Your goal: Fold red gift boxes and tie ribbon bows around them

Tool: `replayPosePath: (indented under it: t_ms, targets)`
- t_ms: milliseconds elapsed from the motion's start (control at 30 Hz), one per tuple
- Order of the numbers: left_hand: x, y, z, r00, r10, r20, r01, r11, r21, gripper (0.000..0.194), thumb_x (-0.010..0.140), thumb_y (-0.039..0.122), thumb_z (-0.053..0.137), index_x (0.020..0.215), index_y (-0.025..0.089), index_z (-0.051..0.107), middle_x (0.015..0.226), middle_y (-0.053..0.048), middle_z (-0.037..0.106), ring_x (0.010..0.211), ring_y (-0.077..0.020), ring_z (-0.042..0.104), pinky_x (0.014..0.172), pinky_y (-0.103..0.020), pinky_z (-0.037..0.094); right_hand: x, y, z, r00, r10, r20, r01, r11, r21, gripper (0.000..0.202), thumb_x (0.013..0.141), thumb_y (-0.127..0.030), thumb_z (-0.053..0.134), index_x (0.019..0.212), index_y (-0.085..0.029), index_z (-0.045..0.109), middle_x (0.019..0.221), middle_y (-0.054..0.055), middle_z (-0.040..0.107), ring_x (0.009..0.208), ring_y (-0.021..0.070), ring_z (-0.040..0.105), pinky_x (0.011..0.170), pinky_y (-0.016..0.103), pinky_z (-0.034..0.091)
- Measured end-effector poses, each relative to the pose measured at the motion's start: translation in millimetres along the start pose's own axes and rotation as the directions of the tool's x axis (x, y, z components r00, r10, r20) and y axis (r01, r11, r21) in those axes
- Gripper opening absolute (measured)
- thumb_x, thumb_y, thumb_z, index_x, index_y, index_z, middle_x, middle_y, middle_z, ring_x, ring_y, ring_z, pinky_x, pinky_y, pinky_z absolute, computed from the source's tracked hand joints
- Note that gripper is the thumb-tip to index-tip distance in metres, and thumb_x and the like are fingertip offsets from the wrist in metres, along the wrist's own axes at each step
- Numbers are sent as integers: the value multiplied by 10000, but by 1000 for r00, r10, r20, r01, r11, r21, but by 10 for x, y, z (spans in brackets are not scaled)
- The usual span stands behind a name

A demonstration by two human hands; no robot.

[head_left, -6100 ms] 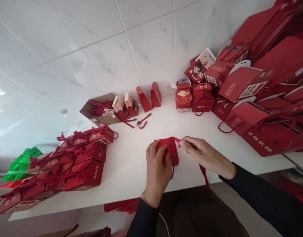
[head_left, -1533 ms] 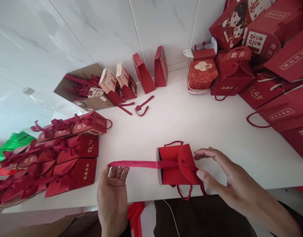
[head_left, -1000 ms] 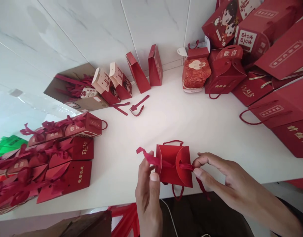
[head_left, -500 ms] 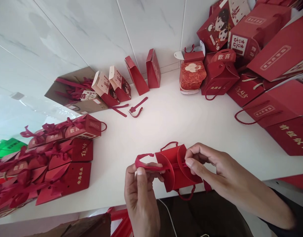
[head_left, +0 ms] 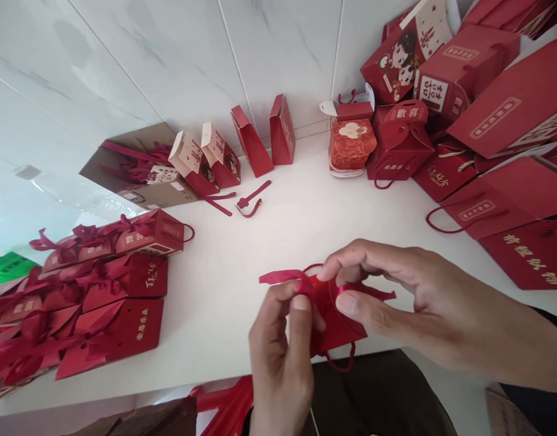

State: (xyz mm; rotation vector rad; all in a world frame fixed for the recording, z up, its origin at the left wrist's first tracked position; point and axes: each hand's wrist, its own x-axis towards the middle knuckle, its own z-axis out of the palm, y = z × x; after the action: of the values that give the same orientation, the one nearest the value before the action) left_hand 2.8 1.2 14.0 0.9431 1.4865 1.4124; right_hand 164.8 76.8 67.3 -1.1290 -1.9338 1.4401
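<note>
left hand (head_left: pixel 283 363) fingers clamped on ribbon (head_left: pixel 278 277) | right hand (head_left: pixel 415 303) index and thumb apart, grip unclear | red box (head_left: pixel 346 327) threaded, no finished bow visible | finished bows (head_left: pixel 97 348) left

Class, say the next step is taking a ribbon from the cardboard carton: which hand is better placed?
Left, probably: the left hand is nearer the cardboard carton than the right hand, though both hold ribbon.
</note>
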Motion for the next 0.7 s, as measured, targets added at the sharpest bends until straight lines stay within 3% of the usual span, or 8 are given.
replayPosePath:
  t_ms: [100, 167, 300, 367, 467, 533, 633, 700]
  targets:
    - [-30, 22, 52, 993, -36, 113, 20, 989, 143, 230, 888, 421, 728, 1010, 227, 748, 834, -42, 699, 655, -150, 580, 537, -260, 444, 110, -132, 27, 996, -80, 41, 81, 996, -44, 144, 984, -327, 627, 1110, -316, 698, 1065, -37, 775, 934, 167, 746, 711, 223, 599]
    - [-26, 22, 53, 987, -70, 142, 50, 989, 136, 251, 885, 454, 723, 953, 214, 754, 825, -43, 694, 632, -145, 558, 527, -265, 429, 172, -185, 59, 987, -147, 70, 154, 983, -104, 187, 999, -315, 609, 1173, -317, 677, 1084, -41, 778, 914, 159, 754, 689, 220, 584]
    - [44, 24, -13, 982, -173, 82, 170, 985, 43, 439, 955, 568, 613, 761, 191, 726, 661, -25, 620, 622, -143, 541, 577, -268, 430, 243, -131, 61, 975, -220, -13, 215, 961, -172, 354, 1078, -359, 488, 1425, -302, 532, 1223, 2, 741, 1118, 167, 709, 956, 273, 539]
    - [77, 36, -42, 980, -185, 78, 184, 983, 17, 487, 965, 592, 589, 721, 190, 717, 635, -23, 609, 628, -144, 547, 593, -267, 428, 255, -42, 20, 985, -163, 49, 170, 969, -181, 409, 1095, -348, 445, 1498, -284, 466, 1197, 17, 744, 1124, 172, 700, 981, 296, 526]
    - [97, 62, -54, 977, -189, 97, 190, 982, -4, 480, 969, 580, 593, 719, 189, 718, 646, -20, 616, 613, -131, 527, 570, -254, 405, 244, 89, -53, 986, -47, 163, 79, 977, -199, 370, 1064, -387, 512, 1411, -268, 565, 1027, 3, 763, 928, 177, 726, 848, 299, 563]
    - [101, 78, -53, 972, -209, 106, 212, 977, -20, 459, 977, 569, 587, 768, 188, 735, 669, -21, 629, 605, -122, 510, 555, -243, 400, 213, 150, -85, 996, -28, 90, 47, 975, -218, 298, 1043, -403, 547, 1304, -284, 631, 1019, -1, 753, 931, 184, 718, 792, 289, 565]
    - [110, 84, -62, 962, -242, 128, 251, 966, -55, 412, 982, 554, 586, 889, 194, 763, 716, -24, 658, 619, -124, 531, 564, -240, 426, 152, 202, -82, 981, -178, -74, 146, 937, -318, 244, 1028, -405, 567, 1235, -295, 636, 1142, 22, 711, 1109, 218, 660, 883, 328, 545]
    - [120, 79, -78, 961, -226, 156, 237, 970, -52, 404, 977, 543, 601, 857, 193, 764, 691, -17, 639, 610, -121, 522, 564, -241, 423, 122, 218, -52, 959, -278, -57, 232, 884, -407, 232, 1011, -394, 595, 1213, -288, 638, 1188, 47, 664, 1180, 241, 606, 973, 380, 509]
